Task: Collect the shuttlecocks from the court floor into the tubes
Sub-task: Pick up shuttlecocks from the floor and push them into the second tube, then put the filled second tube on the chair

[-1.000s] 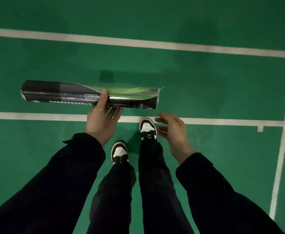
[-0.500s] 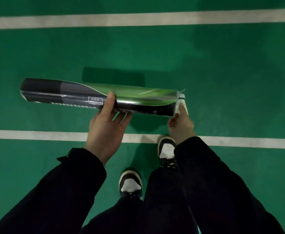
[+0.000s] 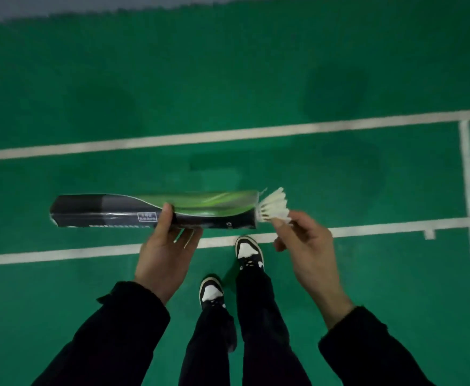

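I hold a long black and green shuttlecock tube (image 3: 200,210) level in front of me, its open end to the right. My left hand (image 3: 167,252) grips it from below near the middle, thumb over the top. A white feather shuttlecock (image 3: 274,206) sticks out of the tube's right mouth, feathers fanned outward. My right hand (image 3: 309,246) pinches the feather skirt with its fingertips just right of the mouth. No other shuttlecock shows on the floor.
Green court floor (image 3: 228,79) with white lines (image 3: 172,139) crossing left to right and one running down the right side. My two black and white shoes (image 3: 249,250) stand below the tube. A grey strip borders the court at the top.
My right hand came up to the tube's right end and now holds a shuttlecock at its mouth. The view has shifted over the court lines.
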